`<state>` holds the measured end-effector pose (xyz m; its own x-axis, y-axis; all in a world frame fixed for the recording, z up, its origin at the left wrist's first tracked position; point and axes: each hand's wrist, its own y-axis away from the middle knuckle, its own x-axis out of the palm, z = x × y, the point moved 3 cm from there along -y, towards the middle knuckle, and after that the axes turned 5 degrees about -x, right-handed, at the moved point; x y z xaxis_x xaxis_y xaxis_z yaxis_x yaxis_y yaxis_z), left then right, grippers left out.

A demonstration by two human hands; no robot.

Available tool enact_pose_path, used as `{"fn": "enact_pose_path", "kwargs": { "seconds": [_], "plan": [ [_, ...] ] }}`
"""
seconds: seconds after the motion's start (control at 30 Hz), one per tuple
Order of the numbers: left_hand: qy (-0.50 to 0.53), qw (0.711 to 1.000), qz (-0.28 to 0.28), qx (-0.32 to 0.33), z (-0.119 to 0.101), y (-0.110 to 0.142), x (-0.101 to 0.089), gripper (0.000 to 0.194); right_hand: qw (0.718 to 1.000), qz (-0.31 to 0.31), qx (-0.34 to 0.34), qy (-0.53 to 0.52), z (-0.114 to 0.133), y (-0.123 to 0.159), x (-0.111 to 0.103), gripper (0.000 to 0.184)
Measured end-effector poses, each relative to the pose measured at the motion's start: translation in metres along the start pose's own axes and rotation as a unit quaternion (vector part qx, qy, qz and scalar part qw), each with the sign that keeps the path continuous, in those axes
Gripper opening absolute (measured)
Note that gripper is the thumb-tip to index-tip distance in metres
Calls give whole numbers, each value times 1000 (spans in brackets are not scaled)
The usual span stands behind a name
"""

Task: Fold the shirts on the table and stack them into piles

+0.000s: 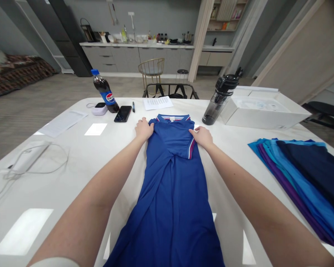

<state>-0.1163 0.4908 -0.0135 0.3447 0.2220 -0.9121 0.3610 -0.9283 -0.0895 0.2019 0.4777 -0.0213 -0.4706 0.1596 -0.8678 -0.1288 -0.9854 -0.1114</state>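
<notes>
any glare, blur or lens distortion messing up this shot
Head view: bright patches of reflected light on the table, largest at lower left; head view: wide-angle stretch, the bottle and flask leaning outward; head view: upper right corner darkened; head view: shirt free of obvious motion blur.

A cola bottle (blue-capped) stands beside a phone.

Got a pale, off-white sleeve with a smooth curved hem just peeking in at the bottom, around the left arm. Past that it's bare skin to the left hand. Right arm looks bare too, one tiny dark spot on it, same with the right hand.
</notes>
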Motion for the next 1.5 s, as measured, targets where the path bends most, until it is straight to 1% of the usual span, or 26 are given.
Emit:
{"fn": "enact_pose_path", "kwargs": {
  "seconds": [0.03, 0.1, 0.17, 0.23, 0.3, 0.4, 0.53, 0.6, 0.67, 0.73, 0.77, 0.83, 0.87, 0.93, 1.0, 1.03, 1.1, 1.2, 1.27, 1.33, 1.43, 1.5],
  "plan": [
    [-1, 1000, 6, -18, 0, 3, 2, 56, 1000, 4, -3, 20, 2, 0, 2, 51],
    [-5, 999, 34, -35, -2, 7, 5, 58, 999, 15, -12, 43, 6, -1, 5, 56],
    [-13, 997, 64, -39, -5, 9, 6, 50, 998, 23, -9, 51, 11, -3, 9, 49],
    [-27, 997, 70, -29, -10, 9, 7, 39, 998, 23, 2, 52, 16, -5, 12, 36],
    [-36, 998, 58, -13, -15, 9, 7, 33, 998, 19, -7, 62, 21, -8, 16, 28],
    [-35, 999, 37, -6, -20, 1, 8, 32, 996, -2, -41, 81, 27, -17, 19, 26],
    [-18, 1000, 8, -8, -25, -24, 13, 32, 996, -24, -51, 73, 30, -48, 22, 26],
    [-2, 1000, 9, -13, -26, -39, 19, 32, 996, -29, -58, 67, 32, -66, 26, 27],
    [12, 1000, 11, -23, -27, -47, 25, 32, 996, -20, -60, 66, 32, -79, 32, 27],
    [17, 1000, -12, -21, -27, -47, 27, 37, 996, -20, -53, 71, 33, -82, 37, 28],
    [16, 999, -31, -7, -28, -44, 25, 42, 995, -31, -52, 75, 34, -79, 38, 31],
    [12, 997, -60, 47, -31, -32, 19, 53, 992, -70, -69, 80, 39, -67, 35, 39],
    [12, 995, -56, 86, -34, -24, 15, 55, 989, -85, -90, 81, 43, -57, 33, 41],
    [19, 984, -9, 177, -37, -6, 9, 49, 982, -89, -148, 81, 51, -35, 26, 40],
    [31, 966, 48, 254, -36, 16, 4, 40, 973, -71, -206, 80, 59, -11, 20, 35],
    [38, 957, 67, 280, -33, 27, 2, 37, 968, -62, -229, 79, 62, 1, 17, 34],
    [52, 947, 76, 308, -25, 52, -3, 35, 961, -50, -260, 73, 66, 25, 11, 33],
    [66, 944, 65, 318, -7, 93, -13, 31, 953, -13, -298, 48, 69, 62, 6, 29],
    [61, 947, 67, 309, 5, 121, -21, 29, 946, 25, -323, 30, 73, 88, 5, 26],
    [45, 955, 68, 285, 18, 148, -31, 27, 940, 49, -338, 20, 77, 115, 4, 25],
    [25, 970, 64, 233, 35, 184, -45, 25, 935, 65, -347, 20, 86, 154, 1, 24],
    [22, 975, 80, 205, 46, 205, -54, 26, 932, 87, -352, 14, 91, 176, -1, 22]
  ]
}}
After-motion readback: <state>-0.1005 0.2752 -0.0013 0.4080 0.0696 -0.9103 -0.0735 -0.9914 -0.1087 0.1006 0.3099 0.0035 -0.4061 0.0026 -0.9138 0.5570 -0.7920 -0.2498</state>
